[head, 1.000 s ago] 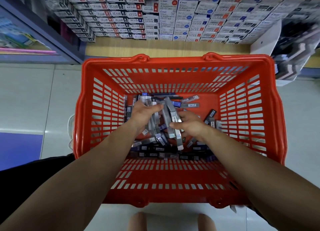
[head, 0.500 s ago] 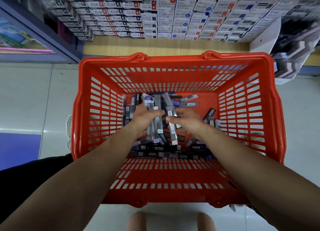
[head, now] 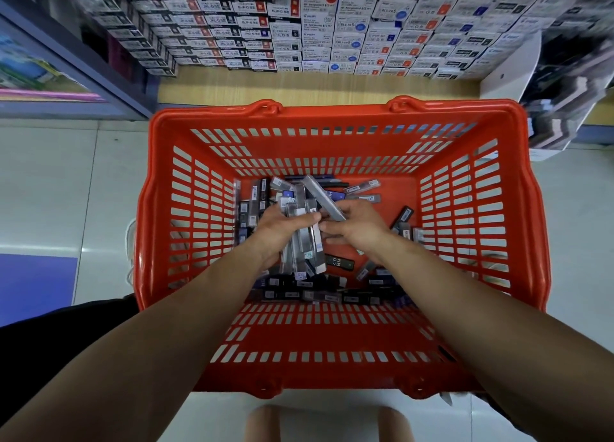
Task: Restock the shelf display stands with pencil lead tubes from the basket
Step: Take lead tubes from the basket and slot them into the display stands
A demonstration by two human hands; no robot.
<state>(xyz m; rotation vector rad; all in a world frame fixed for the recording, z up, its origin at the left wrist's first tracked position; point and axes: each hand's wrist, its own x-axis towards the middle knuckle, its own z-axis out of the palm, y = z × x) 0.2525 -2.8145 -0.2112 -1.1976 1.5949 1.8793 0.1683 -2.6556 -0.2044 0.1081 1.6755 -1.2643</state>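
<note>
As the right hand (head: 355, 224) has swung one tube (head: 324, 197) up across the bundle (head: 304, 240) since a moment ago, we judge the gathering nearly done, with shelving yet to begin. The fingers of the left hand (head: 282, 225) curl tight round the bundle; the right fingers pinch the single tube. Both lie in the middle of the basket (head: 332, 109), above the loose tubes (head: 319, 295) on its floor.

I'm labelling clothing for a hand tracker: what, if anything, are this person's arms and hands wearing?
Nothing that shows. The left hand and right hand are bare, with no gloves and no rings that I can see. The left forearm and right forearm are uncovered to the frame edge: no sleeves, watch or wristbands.
</note>
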